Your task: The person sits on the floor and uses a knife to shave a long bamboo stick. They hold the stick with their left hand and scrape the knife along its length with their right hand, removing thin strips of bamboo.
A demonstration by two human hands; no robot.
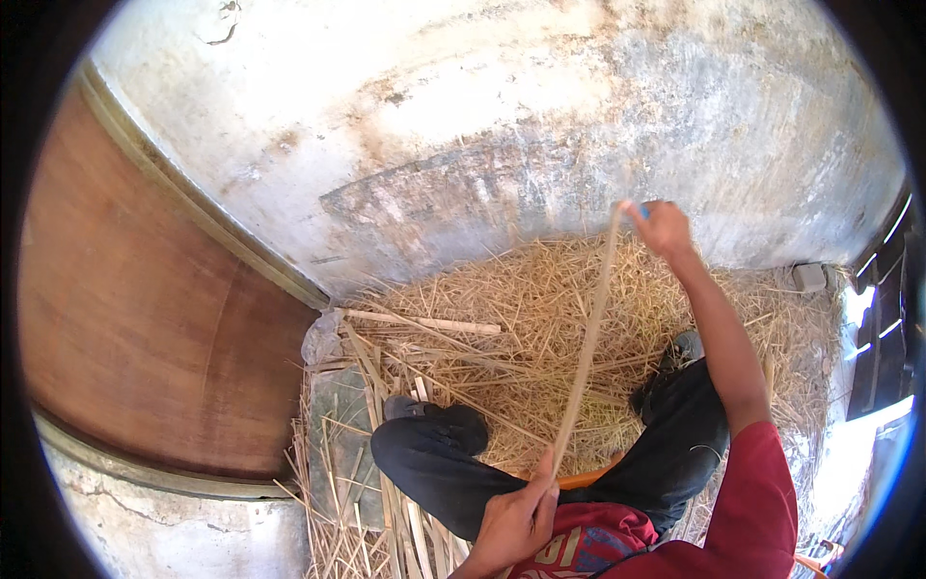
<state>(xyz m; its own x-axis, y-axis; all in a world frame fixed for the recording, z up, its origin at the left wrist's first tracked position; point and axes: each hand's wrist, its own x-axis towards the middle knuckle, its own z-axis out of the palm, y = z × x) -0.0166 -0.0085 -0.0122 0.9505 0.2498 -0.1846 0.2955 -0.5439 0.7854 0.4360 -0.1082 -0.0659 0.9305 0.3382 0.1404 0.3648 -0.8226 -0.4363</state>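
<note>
A long, flat pale wooden strip [590,352], like split bamboo, runs slantwise in front of me. Its near end is pinched between the thumb and fingers of my left hand [518,526], just above my lap. My right arm reaches out toward the wall. At the strip's far end, my right hand [664,230] is closed around a small blue object [643,209], mostly covered by the fingers. Whether that object has a blade cannot be seen. The fingertips touch or nearly touch the strip there.
Dry shavings [540,289] cover the floor between my legs and the stained wall [502,125]. More pale strips [415,323] lie at left, by a stone slab [342,434] and a brown wooden panel [164,309]. A grey block [808,278] sits at far right.
</note>
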